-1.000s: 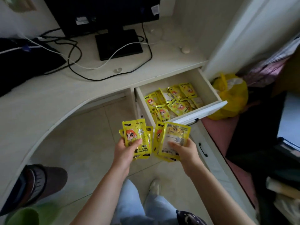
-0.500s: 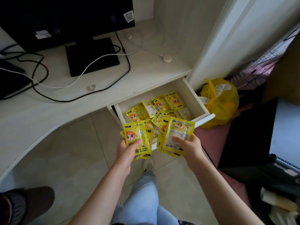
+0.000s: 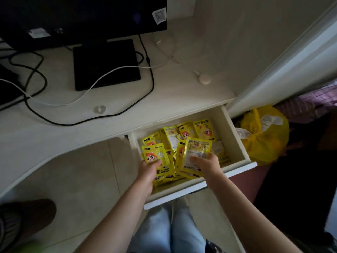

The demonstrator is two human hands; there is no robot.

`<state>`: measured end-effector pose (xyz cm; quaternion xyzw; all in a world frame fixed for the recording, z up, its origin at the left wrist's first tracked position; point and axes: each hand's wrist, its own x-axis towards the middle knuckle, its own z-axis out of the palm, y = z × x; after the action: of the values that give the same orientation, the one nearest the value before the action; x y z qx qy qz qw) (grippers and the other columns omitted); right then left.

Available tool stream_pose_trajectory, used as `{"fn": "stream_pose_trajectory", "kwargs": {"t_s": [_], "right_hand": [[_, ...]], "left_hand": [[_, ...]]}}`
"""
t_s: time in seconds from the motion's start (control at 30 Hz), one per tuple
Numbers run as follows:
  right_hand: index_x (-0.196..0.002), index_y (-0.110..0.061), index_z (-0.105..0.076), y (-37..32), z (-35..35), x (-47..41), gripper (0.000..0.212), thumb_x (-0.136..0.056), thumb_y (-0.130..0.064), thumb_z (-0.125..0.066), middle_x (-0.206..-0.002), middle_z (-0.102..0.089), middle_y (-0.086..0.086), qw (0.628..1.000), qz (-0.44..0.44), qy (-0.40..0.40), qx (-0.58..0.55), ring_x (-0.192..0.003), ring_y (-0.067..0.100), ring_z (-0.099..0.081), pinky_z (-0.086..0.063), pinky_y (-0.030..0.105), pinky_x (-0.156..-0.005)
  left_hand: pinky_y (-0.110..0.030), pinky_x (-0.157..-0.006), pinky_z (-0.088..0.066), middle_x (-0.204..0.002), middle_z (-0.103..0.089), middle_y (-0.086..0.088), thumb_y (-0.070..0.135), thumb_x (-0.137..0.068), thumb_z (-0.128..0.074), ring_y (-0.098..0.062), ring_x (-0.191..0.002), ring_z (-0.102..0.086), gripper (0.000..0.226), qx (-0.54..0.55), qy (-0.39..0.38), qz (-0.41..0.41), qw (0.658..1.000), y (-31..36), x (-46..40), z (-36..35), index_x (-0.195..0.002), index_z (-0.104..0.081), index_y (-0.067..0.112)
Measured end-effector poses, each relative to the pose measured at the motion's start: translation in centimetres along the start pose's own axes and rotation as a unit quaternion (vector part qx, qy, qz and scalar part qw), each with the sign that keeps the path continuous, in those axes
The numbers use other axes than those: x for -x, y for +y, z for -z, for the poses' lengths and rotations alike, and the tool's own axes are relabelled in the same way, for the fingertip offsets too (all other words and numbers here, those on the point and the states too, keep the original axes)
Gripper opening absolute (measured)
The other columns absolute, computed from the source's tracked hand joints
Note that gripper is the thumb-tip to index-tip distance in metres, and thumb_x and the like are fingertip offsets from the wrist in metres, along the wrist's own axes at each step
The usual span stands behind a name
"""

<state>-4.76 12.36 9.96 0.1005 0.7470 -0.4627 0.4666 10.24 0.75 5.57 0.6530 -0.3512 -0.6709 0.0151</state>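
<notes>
Yellow hand-warmer packets (image 3: pixel 182 156) are held in two fanned bundles over an open white drawer (image 3: pixel 236 137). The left bundle (image 3: pixel 157 157) is grasped by the left hand (image 3: pixel 147 170), with the thumb laid across a front packet printed with an orange-haired cartoon face and the words "HAND WARMER". The right bundle (image 3: pixel 197 152) is grasped by the right hand (image 3: pixel 207 165), with the thumb pressed on the pale back label of its front packet. Both bundles are seen within the drawer's outline, near its front edge and just beside each other; whether they rest on the drawer floor cannot be told. Loose packets (image 3: pixel 202 129) of the same kind are scattered in the back half of the drawer, overlapping one another.

The drawer is pulled out from under a pale desk (image 3: pixel 54 139). On the desk a black monitor (image 3: pixel 82 15) is set on a square base (image 3: pixel 105 64), with a black cable (image 3: pixel 152 84) and a white cable (image 3: pixel 87 92) looped around it. A knotted yellow plastic bag (image 3: pixel 264 145) is seen on the floor to the right of the drawer. Light blue jeans (image 3: pixel 171 232) are visible below the forearms.
</notes>
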Motion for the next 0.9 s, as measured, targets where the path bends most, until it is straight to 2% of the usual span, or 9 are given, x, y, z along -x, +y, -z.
{"fn": "stream_pose_trajectory", "kwargs": {"t_s": [0.1, 0.23, 0.33, 0.43, 0.53, 0.6, 0.7, 0.8, 0.9], "right_hand": [[-0.095, -0.010, -0.061, -1.5, -0.9, -2.5, 0.020, -0.079, -0.001, -0.070, -0.084, -0.066, 0.007, 0.998, -0.008, -0.013, 0.061, -0.073, 0.017, -0.065, -0.055, 0.027, -0.059], [-0.111, -0.004, -0.057, -3.0, -2.6, -5.9, 0.036, -0.078, -0.007, -0.072, -0.093, -0.064, 0.006, 0.989, -0.001, -0.036, 0.143, -0.070, 0.010, -0.059, -0.043, 0.017, -0.046], [-0.111, -0.007, -0.055, -3.7, -3.8, -8.2, 0.038, -0.078, -0.009, -0.073, -0.088, -0.062, 0.002, 0.980, 0.006, -0.045, 0.195, -0.072, 0.012, -0.059, -0.045, 0.022, -0.055], [-0.120, -0.004, -0.054, -3.9, -4.6, -10.5, 0.050, -0.075, -0.012, -0.077, -0.107, -0.065, 0.010, 0.973, 0.004, -0.040, 0.225, -0.090, 0.021, -0.061, -0.050, 0.030, -0.072], [-0.121, -0.003, -0.051, -4.1, -4.8, -12.1, 0.052, -0.076, -0.014, -0.075, -0.111, -0.062, 0.010, 0.960, 0.016, -0.049, 0.274, -0.095, 0.025, -0.060, -0.052, 0.033, -0.081], [-0.126, -0.004, -0.050, -4.2, -4.4, -12.7, 0.053, -0.079, -0.012, -0.072, -0.115, -0.062, 0.013, 0.951, 0.023, -0.056, 0.304, -0.099, 0.028, -0.062, -0.053, 0.036, -0.081], [-0.133, -0.005, -0.049, -4.1, -3.6, -13.2, 0.057, -0.080, -0.010, -0.071, -0.105, -0.061, 0.011, 0.945, 0.010, -0.061, 0.320, -0.082, 0.022, -0.059, -0.050, 0.030, -0.063], [-0.136, -0.009, -0.048, -4.2, -2.6, -13.0, 0.058, -0.083, -0.013, -0.068, -0.098, -0.059, 0.009, 0.937, -0.001, -0.046, 0.347, -0.076, 0.021, -0.058, -0.051, 0.032, -0.068], [-0.137, -0.010, -0.049, -4.4, -1.7, -12.5, 0.054, -0.085, -0.014, -0.062, -0.111, -0.064, 0.012, 0.928, 0.015, -0.044, 0.370, -0.078, 0.021, -0.059, -0.050, 0.030, -0.061]], "left_hand": [[-0.050, -0.101, -0.042, -0.135, -0.049, -0.009, 0.024, -0.087, -0.067, -0.029, -0.118, -0.048, 0.046, 0.005, 0.016, 0.024, 1.000, 0.5, -1.3, -0.8, -0.126, -0.043, 0.016], [-0.046, -0.099, -0.044, -0.129, -0.053, -0.008, 0.020, -0.086, -0.067, -0.029, -0.115, -0.052, 0.054, -0.008, 0.049, 0.030, 0.998, 1.2, -3.4, -1.5, -0.134, -0.042, 0.013], [-0.040, -0.093, -0.045, -0.118, -0.055, -0.005, 0.016, -0.085, -0.069, -0.024, -0.103, -0.052, 0.045, -0.005, 0.073, 0.007, 0.997, 1.9, -4.9, -1.8, -0.124, -0.047, 0.015], [-0.035, -0.078, -0.047, -0.120, -0.056, -0.005, 0.019, -0.081, -0.072, -0.024, -0.104, -0.055, 0.047, -0.009, 0.083, 0.004, 0.997, 2.6, -6.4, -2.1, -0.122, -0.048, 0.013], [-0.041, -0.082, -0.055, -0.120, -0.060, -0.005, 0.027, -0.075, -0.076, -0.025, -0.104, -0.061, 0.058, -0.027, 0.098, -0.007, 0.995, 3.1, -8.2, -2.5, -0.125, -0.050, 0.015], [-0.048, -0.087, -0.055, -0.109, -0.065, -0.006, 0.027, -0.078, -0.073, -0.023, -0.093, -0.064, 0.047, -0.044, 0.100, -0.016, 0.994, 3.3, -8.6, -2.8, -0.119, -0.054, 0.015], [-0.047, -0.089, -0.055, -0.099, -0.066, -0.009, 0.022, -0.084, -0.069, -0.029, -0.091, -0.066, 0.037, -0.079, 0.105, -0.008, 0.991, 3.1, -8.4, -2.8, -0.117, -0.057, 0.010], [-0.038, -0.080, -0.051, -0.091, -0.060, -0.015, 0.016, -0.083, -0.065, -0.026, -0.083, -0.060, 0.009, -0.117, 0.113, -0.003, 0.987, 2.8, -7.5, -2.4, -0.081, -0.057, 0.019], [-0.033, -0.068, -0.040, -0.078, -0.049, -0.009, 0.009, -0.085, -0.060, -0.022, -0.075, -0.050, 0.026, -0.150, 0.109, -0.021, 0.982, 2.4, -6.8, -2.3, -0.069, -0.045, 0.024]]}}
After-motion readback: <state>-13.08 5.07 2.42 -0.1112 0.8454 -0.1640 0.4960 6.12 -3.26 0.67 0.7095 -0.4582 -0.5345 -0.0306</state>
